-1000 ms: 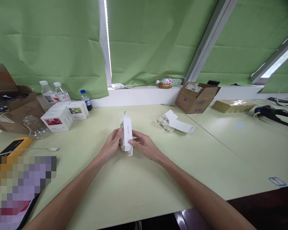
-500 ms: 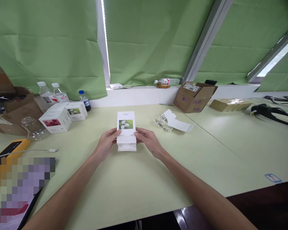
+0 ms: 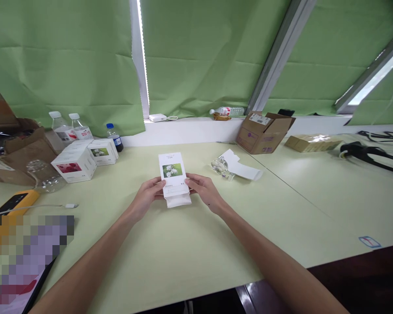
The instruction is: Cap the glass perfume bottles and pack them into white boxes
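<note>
A white cardboard box (image 3: 175,186) with a photo of white flowers on its face is held between my two hands over the middle of the table. Its near end shows a folded flap. My left hand (image 3: 148,195) grips the left edge, thumb on the front. On the opposite edge, my right hand (image 3: 205,190) closes the same way; the fingers of both hands are partly hidden behind the box. To the right lie a clear glass-like item (image 3: 220,166) and an unfolded white card piece (image 3: 242,168).
White printed boxes (image 3: 74,165) stand at the left, by a clear jar (image 3: 44,176) and a dark-drink bottle (image 3: 114,138). An orange device (image 3: 18,203) with a cable lies nearer. A brown carton (image 3: 262,133) sits at the back right, with a yellowish package (image 3: 312,143) beyond it.
The box has tilted slightly, its near end swinging a little to the right. Both hands keep their hold on it, and the view has shifted very slightly.
</note>
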### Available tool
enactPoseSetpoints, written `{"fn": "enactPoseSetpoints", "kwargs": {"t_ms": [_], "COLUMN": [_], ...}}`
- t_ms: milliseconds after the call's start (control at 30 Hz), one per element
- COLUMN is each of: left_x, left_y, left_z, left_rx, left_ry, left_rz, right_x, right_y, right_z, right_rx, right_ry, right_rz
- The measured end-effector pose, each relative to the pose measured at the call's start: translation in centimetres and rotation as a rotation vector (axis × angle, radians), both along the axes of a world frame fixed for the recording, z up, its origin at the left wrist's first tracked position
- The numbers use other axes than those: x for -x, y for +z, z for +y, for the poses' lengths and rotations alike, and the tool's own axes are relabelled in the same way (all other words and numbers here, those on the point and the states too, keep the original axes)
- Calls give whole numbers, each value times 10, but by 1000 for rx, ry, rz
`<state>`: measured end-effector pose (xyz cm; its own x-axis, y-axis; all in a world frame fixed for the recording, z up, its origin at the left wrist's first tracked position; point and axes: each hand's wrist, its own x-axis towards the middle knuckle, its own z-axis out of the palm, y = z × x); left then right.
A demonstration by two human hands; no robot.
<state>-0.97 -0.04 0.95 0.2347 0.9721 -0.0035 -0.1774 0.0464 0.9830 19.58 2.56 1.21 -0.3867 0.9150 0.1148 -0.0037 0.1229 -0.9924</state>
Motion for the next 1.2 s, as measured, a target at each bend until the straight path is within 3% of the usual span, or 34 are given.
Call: {"fn": "enactPoseSetpoints", "kwargs": {"t_ms": [367,633,800,967,1200], "left_x": [1,2,2,1,14], "left_y": [0,-1,1,2,7], "left_z": [1,2,1,0,1], "left_rx": [-10,-58,-102,-157,-119], "left_ry": [62,64,92,75,-86], "left_rz": [35,-2,12,38,52], "right_x": [-1,0,-3,-6,-17], "right_y": [-1,-5,5,9,12], "right_z": [0,2,-2,-3,3], "right_rx": [13,51,38,18,-5], "right_ry": [11,-91,38,118,258], "right_rz": [-19,3,77,2,-69]}}
